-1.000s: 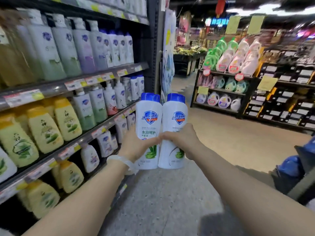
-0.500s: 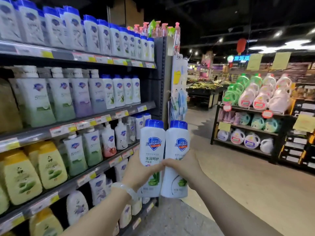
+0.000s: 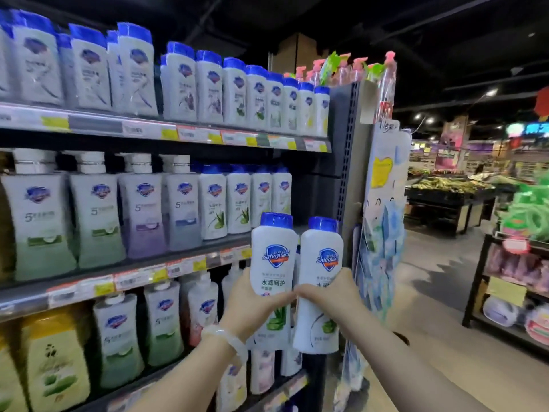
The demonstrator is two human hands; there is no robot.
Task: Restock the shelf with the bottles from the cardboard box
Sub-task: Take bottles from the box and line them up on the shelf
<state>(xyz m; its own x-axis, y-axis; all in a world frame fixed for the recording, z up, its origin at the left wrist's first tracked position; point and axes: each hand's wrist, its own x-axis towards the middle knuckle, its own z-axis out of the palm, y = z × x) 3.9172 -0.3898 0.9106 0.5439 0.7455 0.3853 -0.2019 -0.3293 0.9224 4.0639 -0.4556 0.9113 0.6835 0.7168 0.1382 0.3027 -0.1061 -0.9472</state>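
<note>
Fingers of the left hand wrap one white blue-capped bottle; the right hand grips a second bottle, both upright, touching, beside the stocked shelf

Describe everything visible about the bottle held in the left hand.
The left-hand bottle is a tall white, plastic-looking container with a rounded blue cap, held upright. Its front shows a blue Safeguard shield logo, green Chinese characters and an aloe picture near the bottom. The left hand grips its lower half, fingers wrapped across the label. Its side meets the matching right-hand bottle. It sits in front of the shelf edge, level with the row of similar aloe bottles, not yet set on the shelf.
</note>
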